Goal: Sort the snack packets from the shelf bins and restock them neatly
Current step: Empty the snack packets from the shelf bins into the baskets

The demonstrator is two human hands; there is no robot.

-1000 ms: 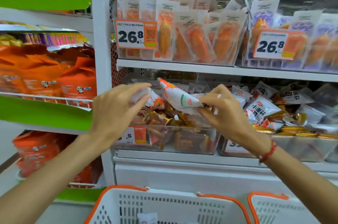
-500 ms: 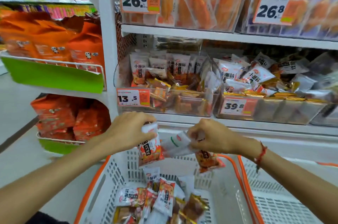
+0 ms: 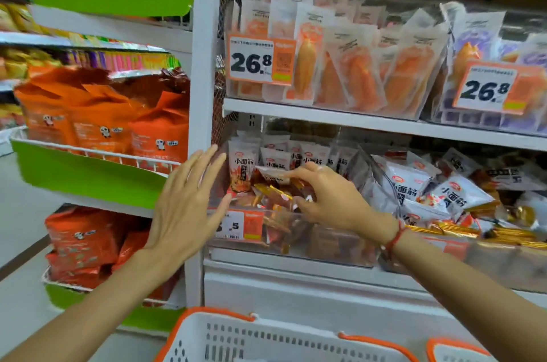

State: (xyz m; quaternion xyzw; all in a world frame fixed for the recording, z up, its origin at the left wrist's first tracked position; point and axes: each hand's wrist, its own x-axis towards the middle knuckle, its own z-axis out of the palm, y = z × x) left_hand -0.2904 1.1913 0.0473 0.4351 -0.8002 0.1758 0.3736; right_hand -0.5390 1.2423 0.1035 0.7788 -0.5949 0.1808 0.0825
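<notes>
A clear shelf bin on the lower shelf holds white-and-red snack packets standing at the back and loose orange and gold packets heaped in front. My right hand reaches into this bin, its fingers and thumb curled around packets on the heap, a small packet under its fingertips. My left hand hovers flat with fingers spread just left of the bin, in front of the white upright, holding nothing. A white basket with an orange rim stands below.
A second clear bin to the right holds more white and gold packets. The shelf above carries bins of orange pouches with 26.8 price tags. Left of the white upright, green-fronted racks hold orange bags. A second basket sits at lower right.
Both hands rose from over the basket, where each held packets, back up to the lower shelf bin. The left hand is now empty and spread; the right is in the bin on packets.
</notes>
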